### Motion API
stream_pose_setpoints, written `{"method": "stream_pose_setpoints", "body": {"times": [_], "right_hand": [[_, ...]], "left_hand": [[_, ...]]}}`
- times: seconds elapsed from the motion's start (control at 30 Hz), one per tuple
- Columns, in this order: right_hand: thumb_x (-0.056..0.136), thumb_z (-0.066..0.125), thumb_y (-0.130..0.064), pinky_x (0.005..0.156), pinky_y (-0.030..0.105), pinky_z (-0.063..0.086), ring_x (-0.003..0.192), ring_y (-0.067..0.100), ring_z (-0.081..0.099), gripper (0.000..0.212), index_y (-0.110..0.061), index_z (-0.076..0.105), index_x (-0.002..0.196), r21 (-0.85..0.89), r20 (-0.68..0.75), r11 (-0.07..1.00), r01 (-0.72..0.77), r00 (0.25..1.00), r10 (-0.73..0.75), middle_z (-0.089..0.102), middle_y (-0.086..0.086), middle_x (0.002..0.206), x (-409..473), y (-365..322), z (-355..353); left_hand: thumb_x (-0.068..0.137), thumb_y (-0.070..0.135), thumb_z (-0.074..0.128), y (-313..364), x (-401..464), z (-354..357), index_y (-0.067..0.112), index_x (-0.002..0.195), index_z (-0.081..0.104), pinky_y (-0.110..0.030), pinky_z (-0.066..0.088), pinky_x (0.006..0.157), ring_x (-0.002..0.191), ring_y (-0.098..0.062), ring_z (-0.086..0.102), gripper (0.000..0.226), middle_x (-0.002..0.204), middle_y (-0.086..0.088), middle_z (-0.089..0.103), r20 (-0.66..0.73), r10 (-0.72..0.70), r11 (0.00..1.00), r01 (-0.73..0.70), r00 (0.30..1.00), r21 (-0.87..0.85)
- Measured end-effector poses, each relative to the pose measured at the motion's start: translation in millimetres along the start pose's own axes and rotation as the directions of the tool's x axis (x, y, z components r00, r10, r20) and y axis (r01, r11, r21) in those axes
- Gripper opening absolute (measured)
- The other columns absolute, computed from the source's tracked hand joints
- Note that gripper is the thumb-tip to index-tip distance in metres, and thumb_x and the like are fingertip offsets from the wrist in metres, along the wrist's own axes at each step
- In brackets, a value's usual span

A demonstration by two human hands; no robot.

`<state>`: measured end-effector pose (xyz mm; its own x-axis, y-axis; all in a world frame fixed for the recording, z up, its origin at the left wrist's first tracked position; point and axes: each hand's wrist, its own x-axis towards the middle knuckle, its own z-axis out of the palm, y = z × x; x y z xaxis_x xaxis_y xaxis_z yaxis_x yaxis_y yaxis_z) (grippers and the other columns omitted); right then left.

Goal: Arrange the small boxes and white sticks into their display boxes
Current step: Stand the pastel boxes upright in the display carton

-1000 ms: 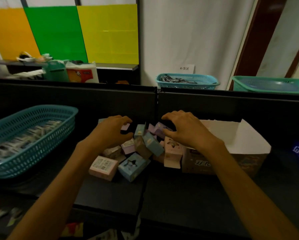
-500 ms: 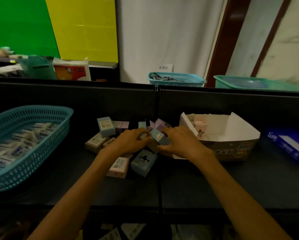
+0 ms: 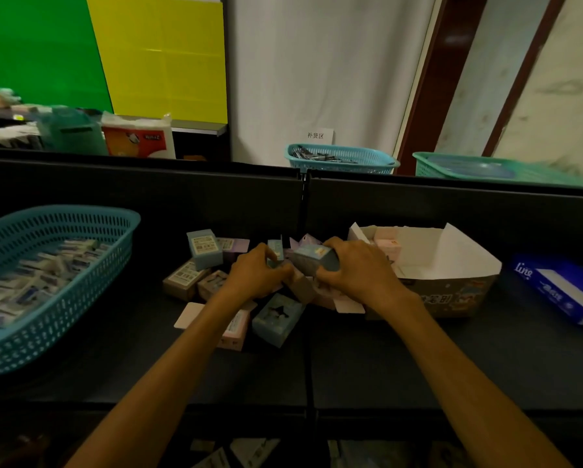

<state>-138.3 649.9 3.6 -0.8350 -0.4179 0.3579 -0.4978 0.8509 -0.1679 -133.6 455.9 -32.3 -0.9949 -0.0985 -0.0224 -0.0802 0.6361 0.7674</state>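
Both hands [image 3: 317, 273] grip a blue box [image 3: 313, 260] (long axis left-right).

dim, soft, perhaps motion-blurred, edges bowed.

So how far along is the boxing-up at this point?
Early. Done: a couple of pink boxes already sit in the cardboard display box. In hand: the right hand grips a blue box, and the left hand holds a smaller one. Left: a loose pile of small boxes on the shelf, and the teal basket is full of small wrapped items.
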Motion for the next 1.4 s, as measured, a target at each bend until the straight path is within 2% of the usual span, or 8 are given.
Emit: {"method": "stream_pose_setpoints", "body": {"times": [0.1, 0.2, 0.37, 0.47, 0.67, 0.9, 1.1, 1.4], "right_hand": [[0.087, 0.061, -0.04, 0.077, 0.028, 0.048, 0.101, 0.02, 0.059, 0.045, -0.018, 0.052, 0.126, 0.055, -0.056, 0.998, -0.031, 0.998, 0.034, 0.062, 0.007, 0.117, -1, 5, -8], [0.086, 0.064, -0.039, 0.075, 0.025, 0.047, 0.102, 0.018, 0.059, 0.048, -0.019, 0.052, 0.128, 0.085, -0.114, 0.996, -0.042, 0.992, 0.051, 0.061, 0.007, 0.12, -1, 12, -12], [0.082, 0.07, -0.032, 0.076, 0.023, 0.055, 0.102, 0.015, 0.061, 0.049, -0.017, 0.054, 0.125, 0.252, -0.133, 0.966, -0.061, 0.986, 0.097, 0.061, 0.008, 0.122, -1, 25, -14], [0.081, 0.072, -0.025, 0.069, 0.015, 0.053, 0.097, 0.009, 0.06, 0.043, -0.014, 0.055, 0.119, 0.384, -0.122, 0.92, -0.075, 0.984, 0.131, 0.061, 0.008, 0.121, -1, 31, -19], [0.082, 0.072, -0.018, 0.059, 0.002, 0.046, 0.091, 0.004, 0.055, 0.038, -0.012, 0.054, 0.115, 0.482, -0.128, 0.87, -0.103, 0.974, 0.187, 0.059, 0.007, 0.121, 2, 33, -24], [0.085, 0.069, -0.019, 0.058, 0.01, 0.05, 0.093, 0.006, 0.057, 0.036, -0.012, 0.052, 0.116, 0.53, -0.099, 0.84, -0.115, 0.975, 0.196, 0.058, 0.008, 0.123, -1, 34, -21], [0.087, 0.065, -0.019, 0.059, 0.018, 0.055, 0.079, 0.003, 0.059, 0.03, -0.016, 0.044, 0.108, 0.655, -0.038, 0.738, -0.163, 0.968, 0.247, 0.053, 0.0, 0.11, -3, 36, -26], [0.088, 0.062, -0.011, 0.06, 0.019, 0.056, 0.084, 0.01, 0.06, 0.038, -0.01, 0.033, 0.112, 0.712, 0.1, 0.665, -0.226, 0.97, 0.222, 0.047, 0.008, 0.114, 2, 31, -23]], "left_hand": [[0.079, 0.053, 0.064, 5, 1, 2, 0.021, 0.125, 0.043, -0.024, 0.049, 0.053, 0.076, -0.012, 0.06, 0.059, 0.097, 0.0, 0.054, -0.006, -0.073, 0.997, 0.073, 0.997, -0.013], [0.077, 0.056, 0.064, 10, 3, 6, 0.017, 0.126, 0.044, -0.031, 0.055, 0.065, 0.081, -0.015, 0.06, 0.065, 0.092, 0.002, 0.052, -0.002, -0.08, 0.996, 0.08, 0.997, 0.033], [0.084, 0.035, 0.066, 17, 3, 5, 0.014, 0.123, 0.046, -0.028, 0.055, 0.064, 0.073, -0.014, 0.054, 0.049, 0.091, 0.001, 0.046, 0.082, -0.102, 0.993, 0.097, 0.991, 0.061], [0.087, 0.033, 0.064, 13, 2, 2, 0.018, 0.101, 0.052, -0.032, 0.056, 0.073, 0.073, -0.013, 0.056, 0.024, 0.088, -0.001, 0.052, 0.099, -0.078, 0.991, 0.066, 0.992, 0.115], [0.085, 0.043, 0.062, 3, 0, 5, 0.013, 0.1, 0.066, -0.037, 0.056, 0.079, 0.081, -0.017, 0.063, 0.034, 0.089, -0.006, 0.065, 0.066, -0.025, 0.973, 0.01, 0.998, 0.231], [0.084, 0.045, 0.061, 2, 1, 5, 0.011, 0.09, 0.065, -0.038, 0.057, 0.074, 0.074, -0.019, 0.064, 0.035, 0.081, -0.006, 0.065, 0.009, 0.024, 0.939, -0.025, 1.0, 0.342], [0.085, 0.034, 0.064, 0, -6, -19, 0.012, 0.101, 0.054, -0.034, 0.058, 0.063, 0.078, -0.016, 0.065, 0.029, 0.087, -0.004, 0.064, -0.119, 0.077, 0.997, -0.08, 0.99, -0.023], [0.088, 0.015, 0.06, 8, -13, -39, 0.027, 0.103, 0.046, -0.025, 0.056, 0.06, 0.088, -0.012, 0.064, 0.023, 0.104, 0.005, 0.059, -0.038, 0.199, 0.849, -0.192, 0.979, -0.492]]}}
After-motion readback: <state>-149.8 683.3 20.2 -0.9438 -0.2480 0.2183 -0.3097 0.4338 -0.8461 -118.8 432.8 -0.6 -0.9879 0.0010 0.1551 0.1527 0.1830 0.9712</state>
